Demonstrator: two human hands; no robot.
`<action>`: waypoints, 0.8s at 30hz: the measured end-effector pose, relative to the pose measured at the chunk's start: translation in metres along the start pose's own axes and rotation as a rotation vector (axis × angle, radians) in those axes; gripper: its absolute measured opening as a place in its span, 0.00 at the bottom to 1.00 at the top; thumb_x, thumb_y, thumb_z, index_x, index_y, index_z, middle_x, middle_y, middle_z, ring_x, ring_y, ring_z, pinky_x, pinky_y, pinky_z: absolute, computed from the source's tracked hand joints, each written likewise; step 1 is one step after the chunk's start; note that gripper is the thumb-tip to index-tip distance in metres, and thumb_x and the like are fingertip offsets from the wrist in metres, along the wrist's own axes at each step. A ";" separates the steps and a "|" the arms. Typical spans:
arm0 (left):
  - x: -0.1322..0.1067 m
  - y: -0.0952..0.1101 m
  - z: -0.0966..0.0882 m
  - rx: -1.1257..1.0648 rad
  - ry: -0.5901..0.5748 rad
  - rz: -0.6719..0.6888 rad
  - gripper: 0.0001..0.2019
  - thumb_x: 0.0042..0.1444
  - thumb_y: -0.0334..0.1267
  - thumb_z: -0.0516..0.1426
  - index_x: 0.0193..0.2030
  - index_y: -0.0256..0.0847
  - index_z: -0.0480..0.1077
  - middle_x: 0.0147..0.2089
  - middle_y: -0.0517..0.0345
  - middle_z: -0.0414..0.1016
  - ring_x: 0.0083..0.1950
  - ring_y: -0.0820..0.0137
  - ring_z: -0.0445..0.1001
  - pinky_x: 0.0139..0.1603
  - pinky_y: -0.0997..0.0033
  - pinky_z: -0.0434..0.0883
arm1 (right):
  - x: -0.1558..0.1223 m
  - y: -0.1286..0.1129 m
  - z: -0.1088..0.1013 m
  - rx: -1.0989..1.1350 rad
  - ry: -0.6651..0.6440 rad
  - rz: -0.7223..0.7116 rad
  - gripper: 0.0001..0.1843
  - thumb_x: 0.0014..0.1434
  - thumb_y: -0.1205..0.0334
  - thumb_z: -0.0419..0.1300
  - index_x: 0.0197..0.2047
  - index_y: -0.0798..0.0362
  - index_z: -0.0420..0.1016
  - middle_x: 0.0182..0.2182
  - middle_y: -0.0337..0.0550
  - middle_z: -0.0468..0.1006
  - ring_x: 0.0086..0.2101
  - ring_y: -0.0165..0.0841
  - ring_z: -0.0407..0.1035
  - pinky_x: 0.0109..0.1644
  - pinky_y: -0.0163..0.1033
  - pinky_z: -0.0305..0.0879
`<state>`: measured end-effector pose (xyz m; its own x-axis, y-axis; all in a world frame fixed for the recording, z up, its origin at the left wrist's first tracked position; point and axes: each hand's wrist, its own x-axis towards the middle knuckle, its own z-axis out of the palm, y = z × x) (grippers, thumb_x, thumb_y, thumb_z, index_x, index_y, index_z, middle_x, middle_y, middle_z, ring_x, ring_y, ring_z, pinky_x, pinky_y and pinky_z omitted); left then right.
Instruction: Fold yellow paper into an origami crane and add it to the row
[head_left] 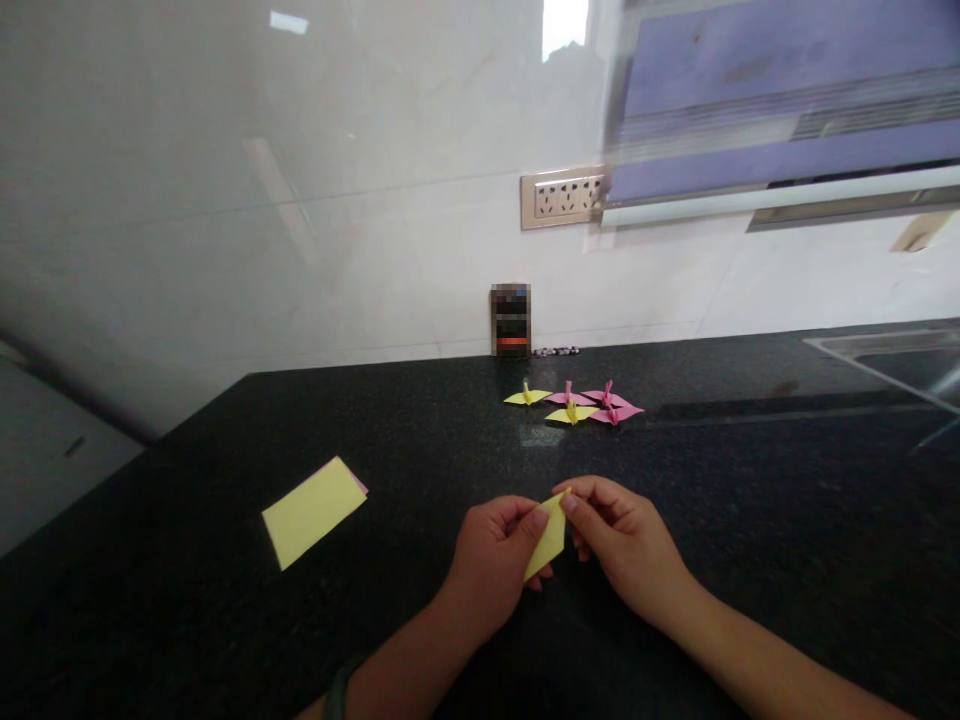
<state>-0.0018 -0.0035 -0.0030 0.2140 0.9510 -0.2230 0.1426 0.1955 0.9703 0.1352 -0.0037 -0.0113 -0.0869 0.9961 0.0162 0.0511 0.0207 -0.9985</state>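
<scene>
A folded piece of yellow origami paper (551, 540) is held just above the dark countertop, between both hands. My left hand (499, 545) grips its left side, thumb on top and fingers behind. At the paper's upper right corner, my right hand (619, 540) pinches the edge between thumb and forefinger. Beyond the hands sits a group of folded paper cranes, among them a yellow crane (572, 413) and a pink crane (615, 413). To the left lies a stack of paper (315, 512), yellow on top with a pink edge showing beneath.
A small upright box (511, 320), its face blurred, leans at the wall beside a beaded string (556, 351). Above is a socket panel (562, 198). A sink edge (847, 350) lies at the right. The black countertop (187, 480) has its left edge near the wall corner.
</scene>
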 end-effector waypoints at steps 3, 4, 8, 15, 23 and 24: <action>0.000 0.000 0.000 0.000 -0.001 -0.001 0.15 0.50 0.46 0.51 0.31 0.34 0.68 0.19 0.59 0.67 0.18 0.76 0.66 0.15 0.80 0.62 | 0.000 0.000 0.000 -0.027 0.003 -0.009 0.11 0.55 0.57 0.51 0.35 0.55 0.68 0.19 0.35 0.65 0.19 0.25 0.59 0.20 0.30 0.58; 0.000 0.000 0.000 -0.002 -0.001 -0.002 0.15 0.49 0.46 0.51 0.31 0.34 0.68 0.19 0.59 0.67 0.18 0.76 0.66 0.15 0.81 0.62 | 0.000 -0.001 0.000 -0.038 0.005 -0.015 0.11 0.55 0.57 0.51 0.35 0.55 0.68 0.19 0.35 0.64 0.19 0.25 0.59 0.20 0.30 0.58; 0.001 0.000 0.000 0.000 -0.005 -0.005 0.15 0.49 0.46 0.51 0.31 0.34 0.68 0.19 0.59 0.67 0.18 0.76 0.66 0.15 0.80 0.62 | -0.001 -0.003 -0.001 -0.089 0.010 -0.040 0.11 0.56 0.58 0.50 0.35 0.56 0.68 0.18 0.34 0.63 0.19 0.25 0.58 0.20 0.30 0.57; -0.001 0.000 0.000 0.026 -0.013 0.043 0.15 0.49 0.47 0.51 0.29 0.34 0.68 0.18 0.60 0.66 0.17 0.77 0.65 0.15 0.81 0.62 | -0.002 -0.008 -0.001 -0.040 0.003 0.003 0.11 0.56 0.58 0.49 0.33 0.56 0.67 0.17 0.33 0.63 0.18 0.24 0.58 0.20 0.29 0.57; -0.001 0.003 0.001 0.060 0.020 0.046 0.15 0.49 0.47 0.51 0.29 0.35 0.67 0.17 0.60 0.66 0.17 0.76 0.65 0.16 0.80 0.62 | -0.002 -0.006 0.004 0.147 -0.073 0.055 0.09 0.53 0.57 0.53 0.32 0.55 0.65 0.18 0.33 0.64 0.18 0.23 0.59 0.19 0.29 0.56; -0.001 0.002 0.001 0.068 0.027 0.058 0.16 0.49 0.48 0.51 0.28 0.35 0.67 0.17 0.60 0.66 0.17 0.76 0.64 0.16 0.80 0.62 | -0.002 -0.006 0.005 0.160 -0.086 0.067 0.09 0.52 0.58 0.54 0.31 0.55 0.65 0.19 0.33 0.65 0.18 0.23 0.59 0.19 0.28 0.55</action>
<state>-0.0005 -0.0047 -0.0005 0.1977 0.9665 -0.1634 0.1962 0.1243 0.9727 0.1296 -0.0065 -0.0056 -0.1732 0.9837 -0.0484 -0.0988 -0.0662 -0.9929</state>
